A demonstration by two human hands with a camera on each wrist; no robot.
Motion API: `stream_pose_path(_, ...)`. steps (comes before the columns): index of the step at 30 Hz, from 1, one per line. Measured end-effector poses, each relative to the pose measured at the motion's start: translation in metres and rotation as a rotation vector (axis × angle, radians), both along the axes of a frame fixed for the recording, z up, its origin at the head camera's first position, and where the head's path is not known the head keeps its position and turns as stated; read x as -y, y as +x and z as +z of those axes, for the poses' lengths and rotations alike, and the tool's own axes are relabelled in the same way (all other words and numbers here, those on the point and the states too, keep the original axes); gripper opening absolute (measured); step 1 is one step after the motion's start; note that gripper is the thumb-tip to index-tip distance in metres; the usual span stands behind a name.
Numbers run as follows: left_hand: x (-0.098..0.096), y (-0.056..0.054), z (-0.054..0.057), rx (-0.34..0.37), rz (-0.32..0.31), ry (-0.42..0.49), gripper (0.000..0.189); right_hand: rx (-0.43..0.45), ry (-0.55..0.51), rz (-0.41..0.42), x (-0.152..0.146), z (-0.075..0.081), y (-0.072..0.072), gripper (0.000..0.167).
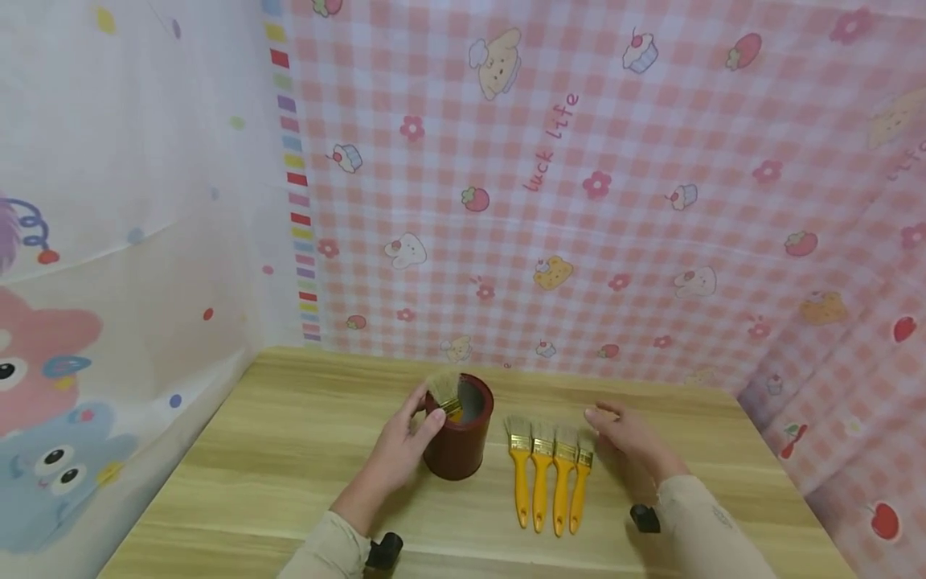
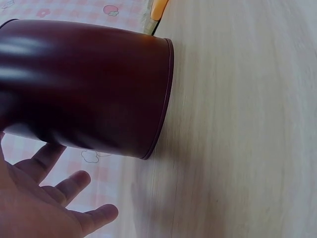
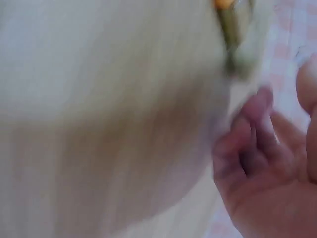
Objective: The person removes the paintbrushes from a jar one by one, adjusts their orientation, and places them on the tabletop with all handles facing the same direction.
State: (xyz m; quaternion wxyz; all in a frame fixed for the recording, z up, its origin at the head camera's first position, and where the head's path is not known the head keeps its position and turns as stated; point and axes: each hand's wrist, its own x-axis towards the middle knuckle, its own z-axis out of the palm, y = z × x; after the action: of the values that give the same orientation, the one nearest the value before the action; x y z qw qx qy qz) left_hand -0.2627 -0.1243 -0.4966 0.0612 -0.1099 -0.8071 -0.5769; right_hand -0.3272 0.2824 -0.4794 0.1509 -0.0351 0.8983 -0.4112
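On the wooden table (image 1: 289, 450) stands a dark red cup (image 1: 459, 438) with one paintbrush (image 1: 446, 394) inside. The left hand (image 1: 400, 450) rests against the cup's side, fingers loose and open. The right hand (image 1: 631, 441) lies open just beside four yellow brushes (image 1: 548, 474) in a row.

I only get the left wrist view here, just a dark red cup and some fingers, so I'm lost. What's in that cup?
Observer: One paintbrush, bristles up, stands in the dark red cup.
Operator: Is the left hand gripping the cup?
Observer: From the head view the left hand rests against its side, thumb near the rim.
Operator: I see a sliver of orange. More brushes?
Observer: Yes, four brushes with orange handles lie side by side on the wooden table, right of the cup.
Operator: And the right hand?
Observer: The right hand is beside the rightmost brush, fingers relaxed, holding nothing.
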Motion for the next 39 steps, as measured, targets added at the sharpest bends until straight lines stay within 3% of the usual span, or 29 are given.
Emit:
stream_pose_path(3, 0.001, -0.001, 0.000, 0.004, 0.001, -0.009, 0.067, -0.133, 0.003, -0.047, 0.022, 0.014, -0.007, 0.077)
stream_pose_path(6, 0.001, 0.000, 0.001, 0.015, 0.000, -0.013, 0.068, -0.207, -0.119, -0.024, 0.058, 0.037, -0.010, 0.066)
stream_pose_path(10, 0.001, 0.000, 0.003, 0.025, 0.005, -0.023, 0.068, -0.264, -0.211, 0.115, 0.114, 0.070, -0.002, 0.058)
stream_pose_path(14, 0.001, -0.001, 0.005, 0.029, -0.001, -0.025, 0.066, -0.319, -0.115, 0.261, 0.162, 0.085, 0.010, 0.063)
stream_pose_path(19, 0.002, -0.001, 0.005, 0.026, -0.010, -0.032, 0.064, -0.337, 0.038, 0.316, 0.197, 0.087, 0.020, 0.083)
stream_pose_path(23, 0.003, -0.001, 0.005, 0.013, -0.020, -0.048, 0.058, -0.384, 0.062, 0.342, 0.207, 0.083, 0.021, 0.092)
stream_pose_path(32, 0.004, 0.001, 0.005, 0.078, -0.008, -0.046, 0.068, -0.424, 0.059, 0.452, 0.208, 0.084, 0.018, 0.074)
stream_pose_path(39, 0.003, 0.000, 0.006, 0.078, -0.016, -0.053, 0.068, -0.550, 0.155, 0.414, 0.214, 0.081, 0.024, 0.081)
